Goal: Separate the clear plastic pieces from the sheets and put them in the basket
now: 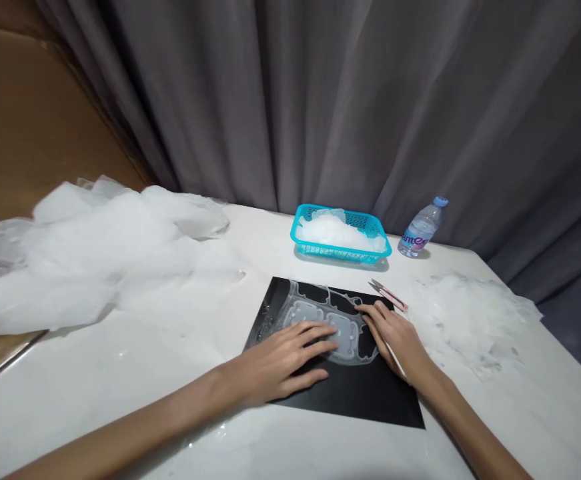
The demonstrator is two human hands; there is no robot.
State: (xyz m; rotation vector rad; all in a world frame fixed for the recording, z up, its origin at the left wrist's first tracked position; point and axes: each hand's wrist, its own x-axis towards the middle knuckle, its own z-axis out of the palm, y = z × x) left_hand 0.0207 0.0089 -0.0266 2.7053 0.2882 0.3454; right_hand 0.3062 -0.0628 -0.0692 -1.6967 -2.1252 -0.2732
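A translucent, soft-looking moulded sheet (297,312) with rounded rectangular panels and a thin outer frame lies on a black mat (350,400). My left hand (290,353) rests flat over the sheet's near-left part, fingers spread and thumb out on the mat. At the sheet's right edge is my right hand (395,333), its fingers bent together close to the thin frame. A slim white stick-like tool (397,363) shows along the palm side of that hand; its tip is hard to make out.
Small thread snips (389,295) with pink handles lie just beyond my right hand. A blue basket (340,252) of whitish translucent pieces stands behind the mat, a water bottle (423,230) beside it. Translucent sheets (105,247) pile up at left; scraps (475,320) spread at right.
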